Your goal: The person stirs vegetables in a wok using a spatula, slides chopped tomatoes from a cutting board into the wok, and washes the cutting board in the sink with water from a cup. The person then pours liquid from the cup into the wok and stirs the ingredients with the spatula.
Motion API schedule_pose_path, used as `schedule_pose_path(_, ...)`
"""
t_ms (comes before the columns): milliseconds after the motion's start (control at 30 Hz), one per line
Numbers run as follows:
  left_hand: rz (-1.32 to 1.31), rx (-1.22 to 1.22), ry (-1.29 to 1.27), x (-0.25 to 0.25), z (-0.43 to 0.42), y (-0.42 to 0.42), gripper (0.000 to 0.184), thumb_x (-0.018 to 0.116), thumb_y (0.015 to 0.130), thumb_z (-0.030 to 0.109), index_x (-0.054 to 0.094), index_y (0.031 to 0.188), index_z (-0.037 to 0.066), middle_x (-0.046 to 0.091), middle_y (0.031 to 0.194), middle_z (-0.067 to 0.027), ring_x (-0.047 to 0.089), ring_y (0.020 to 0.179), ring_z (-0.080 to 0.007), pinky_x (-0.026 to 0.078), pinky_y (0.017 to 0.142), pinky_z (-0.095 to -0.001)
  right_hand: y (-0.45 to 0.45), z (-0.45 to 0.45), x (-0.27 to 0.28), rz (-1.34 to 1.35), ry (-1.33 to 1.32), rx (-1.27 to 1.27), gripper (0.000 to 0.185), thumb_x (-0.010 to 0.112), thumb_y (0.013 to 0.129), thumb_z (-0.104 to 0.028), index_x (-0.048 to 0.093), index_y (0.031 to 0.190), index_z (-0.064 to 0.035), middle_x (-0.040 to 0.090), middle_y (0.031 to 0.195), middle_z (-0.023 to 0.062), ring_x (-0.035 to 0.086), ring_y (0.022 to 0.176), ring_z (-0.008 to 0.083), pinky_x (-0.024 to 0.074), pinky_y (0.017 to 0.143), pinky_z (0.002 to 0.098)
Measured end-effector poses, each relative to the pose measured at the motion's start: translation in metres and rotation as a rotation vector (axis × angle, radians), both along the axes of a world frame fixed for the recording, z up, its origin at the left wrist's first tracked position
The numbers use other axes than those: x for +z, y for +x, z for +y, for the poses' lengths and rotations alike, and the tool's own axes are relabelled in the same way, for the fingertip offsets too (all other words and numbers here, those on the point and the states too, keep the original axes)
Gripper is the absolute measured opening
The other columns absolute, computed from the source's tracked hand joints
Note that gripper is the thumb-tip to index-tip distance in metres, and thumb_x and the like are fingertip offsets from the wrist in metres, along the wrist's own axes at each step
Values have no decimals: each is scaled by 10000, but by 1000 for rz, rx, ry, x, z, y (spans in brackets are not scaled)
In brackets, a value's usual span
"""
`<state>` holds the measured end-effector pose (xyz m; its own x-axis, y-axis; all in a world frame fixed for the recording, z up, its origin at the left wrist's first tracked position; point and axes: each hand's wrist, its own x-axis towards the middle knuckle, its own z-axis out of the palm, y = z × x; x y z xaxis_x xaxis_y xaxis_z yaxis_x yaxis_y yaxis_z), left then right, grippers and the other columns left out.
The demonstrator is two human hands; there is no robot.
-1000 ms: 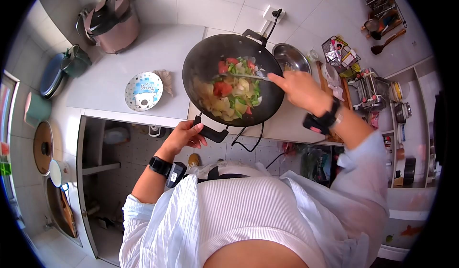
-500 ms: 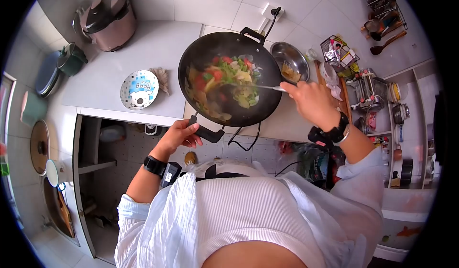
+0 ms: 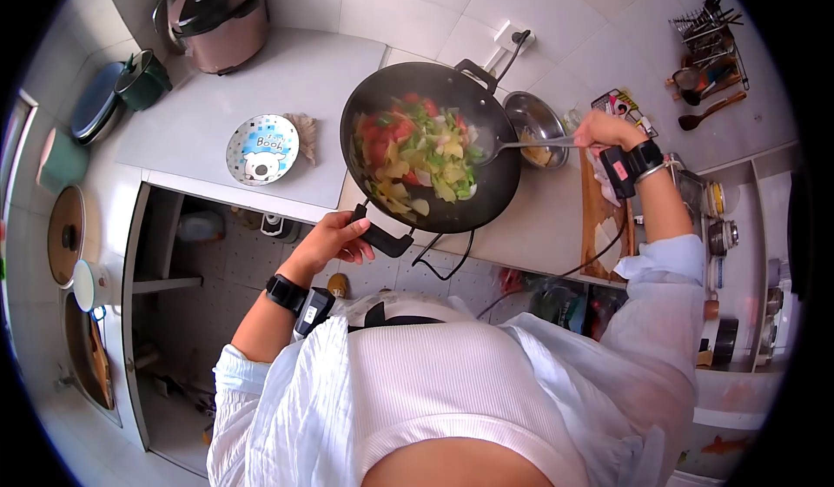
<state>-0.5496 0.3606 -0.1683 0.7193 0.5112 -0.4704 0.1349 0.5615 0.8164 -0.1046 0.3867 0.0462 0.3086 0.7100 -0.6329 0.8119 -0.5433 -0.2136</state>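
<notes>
A black wok (image 3: 497,178) stands on the counter, holding a mix of red tomato-like pieces, green slices and yellow pieces (image 3: 447,152). My left hand (image 3: 333,239) is closed on the wok's near black handle (image 3: 382,238). On the right, my right hand (image 3: 608,131) grips the handle of a metal spatula (image 3: 540,142). Its head rests at the right edge of the food, inside the wok. Just beyond the wok's right rim sits a steel bowl (image 3: 549,115) with some yellowish food in it.
A plate with a cartoon dog (image 3: 262,167) lies left of the wok, by a crumpled cloth (image 3: 304,139). Behind stands a rice cooker (image 3: 221,39). A wooden cutting board (image 3: 595,257) is at right. A cord (image 3: 465,257) hangs off the front edge.
My right hand has drawn the spatula right, from the middle of the food to its right edge. My left hand stays on the handle. The view has shifted slightly.
</notes>
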Motion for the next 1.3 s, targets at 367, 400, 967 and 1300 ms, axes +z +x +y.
schedule_pose_path(367,41,-31,11,0,5,-1,300,486,925,328,548,990,41,655,733,-92,583,555,-98,473,537,-198,-25,-66,-152,123,939,528,339,601,798,-127,565,1113,-8,636,731,115,603,601,238,461,576,340)
schedule_pose_path(400,48,-40,14,-1,5,-1,299,487,924,326,550,992,42,655,736,-94,584,558,-100,474,541,-200,-48,-78,-122,-59,817,564,321,591,803,-131,567,1106,-27,630,760,142,602,637,283,467,593,374)
schedule_pose_path(967,15,-19,-26,-5,4,0,301,507,912,339,541,988,50,659,742,-98,584,556,-97,472,531,-200,24,-18,-50,378,-103,-68,55,606,770,-55,627,774,-4,513,531,21,431,397,70,298,348,211)
schedule_pose_path(1300,46,-45,-11,3,5,-1,304,508,911,338,551,1000,51,658,739,-88,583,566,-95,471,543,-195,-76,-95,-93,-37,836,698,252,570,827,-120,606,1064,-42,623,691,112,574,541,235,450,514,339)
